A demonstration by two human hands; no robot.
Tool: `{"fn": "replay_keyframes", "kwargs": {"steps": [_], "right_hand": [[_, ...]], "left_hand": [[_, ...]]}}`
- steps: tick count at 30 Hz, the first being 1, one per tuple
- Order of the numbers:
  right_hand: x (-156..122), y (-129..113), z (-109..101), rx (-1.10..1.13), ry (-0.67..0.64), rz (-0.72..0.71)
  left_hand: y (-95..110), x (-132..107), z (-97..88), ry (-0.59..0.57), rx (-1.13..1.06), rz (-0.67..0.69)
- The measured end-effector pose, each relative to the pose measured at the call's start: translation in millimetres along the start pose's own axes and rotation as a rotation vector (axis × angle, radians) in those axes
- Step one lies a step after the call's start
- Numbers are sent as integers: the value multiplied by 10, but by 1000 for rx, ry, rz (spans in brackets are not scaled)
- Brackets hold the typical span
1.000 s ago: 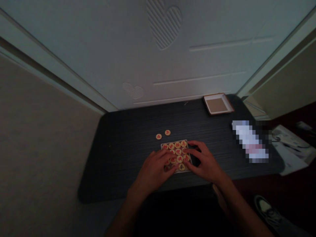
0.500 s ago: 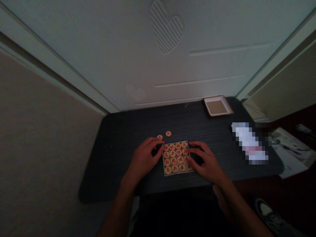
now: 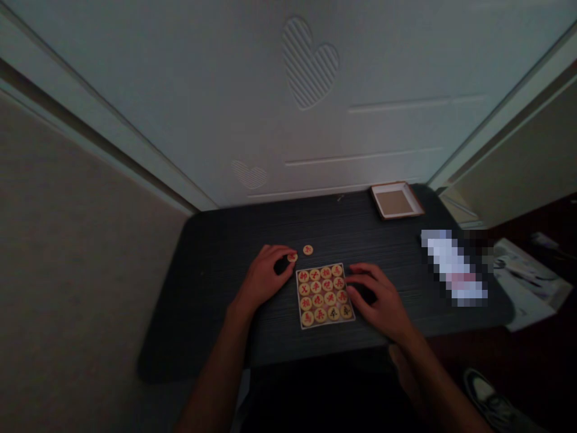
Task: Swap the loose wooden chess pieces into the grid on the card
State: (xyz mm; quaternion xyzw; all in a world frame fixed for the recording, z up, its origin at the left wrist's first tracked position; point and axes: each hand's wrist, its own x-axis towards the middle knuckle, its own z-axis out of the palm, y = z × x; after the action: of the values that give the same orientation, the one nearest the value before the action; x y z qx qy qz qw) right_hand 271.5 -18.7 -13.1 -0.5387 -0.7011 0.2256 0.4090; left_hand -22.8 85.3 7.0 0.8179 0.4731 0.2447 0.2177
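A shallow square box (image 3: 327, 325) stands near the front of the dark table, filled with rows of round Chinese chess pieces, most with red characters and two in front with black ones. Beyond its far left corner, my left hand (image 3: 267, 273) pinches a red-marked chess piece (image 3: 293, 257) between thumb and fingers. Another loose red-marked piece (image 3: 308, 250) lies just to the right of it. My right hand (image 3: 376, 299) rests at the box's right side, fingers apart and curved, fingertips close to the edge; nothing shows in it.
An open box lid (image 3: 397, 201) lies at the table's (image 3: 225, 240) back right. A pixelated pale object (image 3: 455, 267) is on the right side. A white panel with raised hearts (image 3: 311, 66) rises behind the table. Papers (image 3: 527, 282) and a shoe (image 3: 484, 388) are at lower right.
My left hand has moved from the box's left edge to the nearer loose piece and taken hold of it. My right fingers have drawn back off the pieces to the box's right edge.
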Motion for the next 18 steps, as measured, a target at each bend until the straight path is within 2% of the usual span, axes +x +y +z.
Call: {"fn": "replay_keyframes", "kwargs": {"steps": [11,15,18], "right_hand": [[34,-47,-24,-15,-2,17],[30,-26,-22,-24,-1,17],[24,-12,-22,-28,-4,21]], "left_hand": [[-65,-11,30,165,-120,-85],[-104,-3,62,200,-231,-107],[-148,-6,128,223,-369,-173]]}}
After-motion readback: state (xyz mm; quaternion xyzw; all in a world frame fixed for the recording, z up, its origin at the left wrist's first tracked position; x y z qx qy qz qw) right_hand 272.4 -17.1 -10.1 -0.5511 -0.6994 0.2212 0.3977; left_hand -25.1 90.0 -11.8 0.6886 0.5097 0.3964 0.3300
